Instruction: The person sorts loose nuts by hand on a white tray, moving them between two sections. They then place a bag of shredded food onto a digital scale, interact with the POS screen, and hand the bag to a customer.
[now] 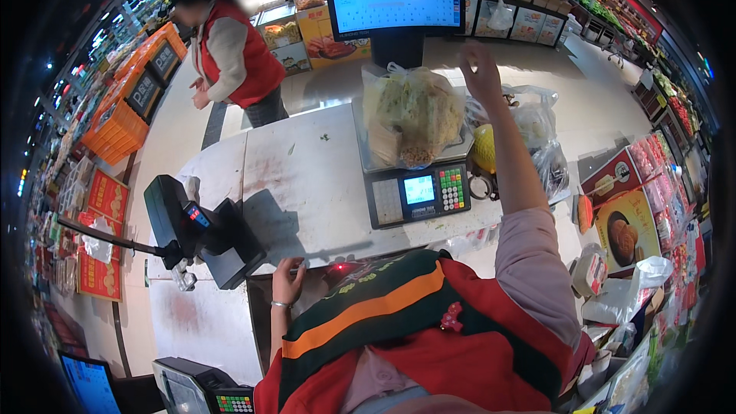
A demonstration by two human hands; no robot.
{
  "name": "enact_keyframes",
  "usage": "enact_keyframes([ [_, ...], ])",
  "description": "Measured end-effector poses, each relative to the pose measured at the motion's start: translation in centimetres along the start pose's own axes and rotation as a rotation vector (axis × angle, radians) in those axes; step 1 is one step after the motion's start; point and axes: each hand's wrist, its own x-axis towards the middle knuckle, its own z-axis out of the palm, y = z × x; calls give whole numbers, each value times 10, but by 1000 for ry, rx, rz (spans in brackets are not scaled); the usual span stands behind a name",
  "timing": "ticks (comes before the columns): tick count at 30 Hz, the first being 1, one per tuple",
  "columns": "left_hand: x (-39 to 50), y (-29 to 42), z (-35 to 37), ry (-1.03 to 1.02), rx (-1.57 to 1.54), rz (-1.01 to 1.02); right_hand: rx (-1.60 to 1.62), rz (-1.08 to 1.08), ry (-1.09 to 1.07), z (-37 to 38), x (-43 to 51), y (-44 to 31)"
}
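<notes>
My right hand [482,75] is raised near the lower right corner of a large touchscreen monitor [395,0], with nothing visible in it and its fingers bent and apart. Below the monitor, a knotted plastic bag of pale produce [411,112] sits on the weighing scale [422,192]. The scale has a lit display and a coloured keypad. My left hand [287,280] is at the near edge of the white counter [310,178], fingers loosely curled, holding nothing visible. A yellow netted fruit [483,148] lies beside the scale, partly behind my right forearm.
A roll of tape [480,187] and filled plastic bags [543,144] are right of the scale. A black device on a stand [213,236] occupies the counter's left. Across it stands a person in a red vest [238,57], near orange crates [123,115]. A second scale [201,388] is at lower left.
</notes>
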Motion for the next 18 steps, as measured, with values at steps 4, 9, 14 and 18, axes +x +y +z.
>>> enact_keyframes([
  [4, 12, 5, 19, 46, 55, -54, -280, -217, -95, 32, 43, 55],
  [9, 30, 28, 54, 91, 43, -33, -481, -202, -257, 57, 62, 94],
  [14, 40, 53, 77, 72, 0, -149, -413, -195, -191, 81, 71, 115],
  [18, 48, 70, 89, 73, 60, -143, -375, -272, -81, 92, 80, 127],
])
